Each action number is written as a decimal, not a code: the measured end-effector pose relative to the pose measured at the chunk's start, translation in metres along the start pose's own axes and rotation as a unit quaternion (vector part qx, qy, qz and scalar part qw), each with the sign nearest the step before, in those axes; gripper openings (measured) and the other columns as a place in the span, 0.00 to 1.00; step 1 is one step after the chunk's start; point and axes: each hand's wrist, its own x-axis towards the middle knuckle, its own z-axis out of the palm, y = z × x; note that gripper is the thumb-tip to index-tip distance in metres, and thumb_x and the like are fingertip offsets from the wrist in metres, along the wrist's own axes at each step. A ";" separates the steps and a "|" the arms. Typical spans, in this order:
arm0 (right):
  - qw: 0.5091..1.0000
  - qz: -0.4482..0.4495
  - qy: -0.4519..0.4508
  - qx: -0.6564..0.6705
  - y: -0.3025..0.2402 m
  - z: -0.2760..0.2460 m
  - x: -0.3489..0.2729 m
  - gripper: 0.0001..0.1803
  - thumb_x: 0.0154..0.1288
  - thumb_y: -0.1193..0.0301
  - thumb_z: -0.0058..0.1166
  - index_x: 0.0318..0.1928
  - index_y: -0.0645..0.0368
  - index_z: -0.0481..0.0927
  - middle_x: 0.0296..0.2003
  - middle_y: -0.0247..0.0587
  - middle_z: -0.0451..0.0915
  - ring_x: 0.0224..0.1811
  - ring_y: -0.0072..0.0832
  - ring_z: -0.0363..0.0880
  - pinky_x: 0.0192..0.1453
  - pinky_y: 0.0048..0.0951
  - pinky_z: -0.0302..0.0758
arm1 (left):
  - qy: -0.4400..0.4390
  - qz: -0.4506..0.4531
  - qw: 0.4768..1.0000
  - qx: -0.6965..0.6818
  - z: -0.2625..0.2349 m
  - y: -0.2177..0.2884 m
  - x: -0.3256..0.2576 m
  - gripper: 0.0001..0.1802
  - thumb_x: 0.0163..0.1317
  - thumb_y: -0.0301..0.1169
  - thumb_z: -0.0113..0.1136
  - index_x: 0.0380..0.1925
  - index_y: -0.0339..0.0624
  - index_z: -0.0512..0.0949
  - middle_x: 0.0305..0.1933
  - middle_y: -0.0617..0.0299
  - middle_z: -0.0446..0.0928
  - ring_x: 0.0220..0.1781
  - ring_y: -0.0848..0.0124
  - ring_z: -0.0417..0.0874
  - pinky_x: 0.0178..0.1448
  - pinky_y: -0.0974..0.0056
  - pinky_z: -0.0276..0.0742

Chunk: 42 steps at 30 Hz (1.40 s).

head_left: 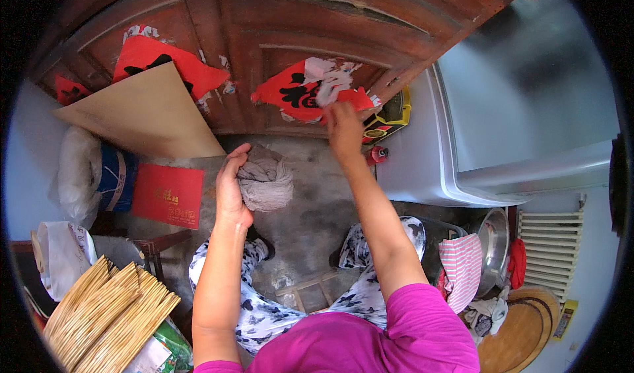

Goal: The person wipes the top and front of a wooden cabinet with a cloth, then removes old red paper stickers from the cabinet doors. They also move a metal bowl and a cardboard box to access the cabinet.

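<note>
My left hand (231,183) is closed around a bunched grey cloth (266,183), held over the floor in front of me. Ahead, my right hand (345,127) reaches to the lower edge of a red paper diamond (288,98) with a black character, stuck on the brown wooden cabinet (317,23). The fingers are bent together just below a crumpled greyish-white piece (335,86) on the paper; whether they grip it, I cannot make out. Whitish torn patches surround the paper. Another torn red paper (139,55) is on the left door, partly covered by a tan board (145,112).
A red flat box (168,197) stands at left, near a bundle of thin sticks (109,313). On the right are a silver-grey refrigerator (413,148), a small red can (377,155), a yellow-black box (389,119), a striped cloth (460,271), a metal basin (494,247) and round wooden boards (518,333).
</note>
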 end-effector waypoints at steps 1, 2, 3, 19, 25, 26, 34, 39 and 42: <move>0.998 -0.004 -0.060 0.011 -0.001 0.007 -0.021 0.05 0.68 0.69 0.60 0.42 0.53 0.81 0.41 0.45 0.79 0.43 0.51 0.82 0.43 0.49 0.79 | -0.003 0.000 1.000 -0.006 -0.005 -0.001 0.004 0.21 0.69 0.34 0.56 0.60 0.38 0.78 0.57 0.59 0.79 0.60 0.62 0.79 0.67 0.57 0.74; 0.992 -0.008 -0.120 0.025 -0.003 0.013 -0.043 0.05 0.68 0.70 0.60 0.42 0.54 0.81 0.41 0.45 0.79 0.42 0.51 0.82 0.42 0.49 0.79 | -0.003 0.001 1.000 -0.010 -0.009 -0.002 0.006 0.21 0.69 0.34 0.56 0.60 0.39 0.78 0.57 0.59 0.79 0.59 0.62 0.79 0.67 0.57 0.74; 0.985 -0.004 -0.172 0.008 -0.005 0.015 -0.067 0.06 0.67 0.71 0.61 0.43 0.54 0.81 0.41 0.46 0.79 0.40 0.52 0.82 0.42 0.48 0.79 | -0.003 0.003 1.000 -0.005 -0.007 -0.004 0.006 0.22 0.69 0.34 0.56 0.60 0.38 0.78 0.57 0.58 0.80 0.59 0.62 0.79 0.67 0.57 0.74; 0.969 0.129 0.168 0.130 0.055 -0.008 0.013 0.19 0.61 0.72 0.72 0.48 0.62 0.76 0.44 0.47 0.80 0.45 0.37 0.81 0.51 0.36 0.77 | 0.007 0.003 1.000 -0.006 0.005 -0.003 0.000 0.20 0.68 0.32 0.56 0.58 0.36 0.78 0.54 0.59 0.78 0.56 0.65 0.80 0.63 0.60 0.75; 0.981 0.095 0.157 0.067 0.060 -0.002 0.011 0.18 0.56 0.79 0.67 0.47 0.57 0.76 0.43 0.51 0.76 0.44 0.53 0.78 0.49 0.47 0.75 | 0.011 0.002 1.000 -0.021 0.006 -0.003 0.000 0.18 0.68 0.30 0.55 0.55 0.37 0.80 0.50 0.60 0.80 0.52 0.68 0.80 0.61 0.63 0.76; 0.983 0.074 0.157 0.051 0.062 -0.002 0.010 0.19 0.54 0.80 0.65 0.46 0.57 0.76 0.43 0.51 0.76 0.44 0.54 0.78 0.49 0.48 0.75 | 0.009 0.001 1.000 -0.023 0.005 -0.003 0.001 0.18 0.68 0.30 0.55 0.55 0.36 0.80 0.51 0.60 0.80 0.52 0.68 0.80 0.60 0.63 0.77; 0.994 0.046 -0.034 0.095 0.042 0.015 -0.036 0.20 0.50 0.83 0.62 0.45 0.56 0.76 0.45 0.51 0.80 0.49 0.55 0.80 0.51 0.48 0.77 | -0.008 0.004 1.000 -0.002 0.000 -0.005 0.003 0.20 0.69 0.32 0.55 0.59 0.38 0.78 0.56 0.59 0.78 0.58 0.64 0.79 0.66 0.60 0.74; 0.959 0.075 -0.212 0.170 0.005 0.055 -0.099 0.15 0.55 0.75 0.67 0.43 0.55 0.79 0.42 0.50 0.83 0.46 0.51 0.83 0.50 0.45 0.79 | -0.002 0.006 1.000 -0.004 -0.004 -0.005 0.006 0.20 0.69 0.32 0.55 0.58 0.38 0.78 0.54 0.59 0.79 0.58 0.64 0.79 0.66 0.60 0.74; 0.895 0.069 -0.418 0.142 0.024 0.071 -0.108 0.13 0.55 0.67 0.65 0.41 0.58 0.84 0.40 0.54 0.86 0.45 0.53 0.85 0.50 0.47 0.80 | 0.001 0.008 1.000 -0.006 0.000 -0.007 0.005 0.19 0.68 0.31 0.55 0.56 0.37 0.79 0.52 0.60 0.79 0.55 0.66 0.80 0.63 0.62 0.75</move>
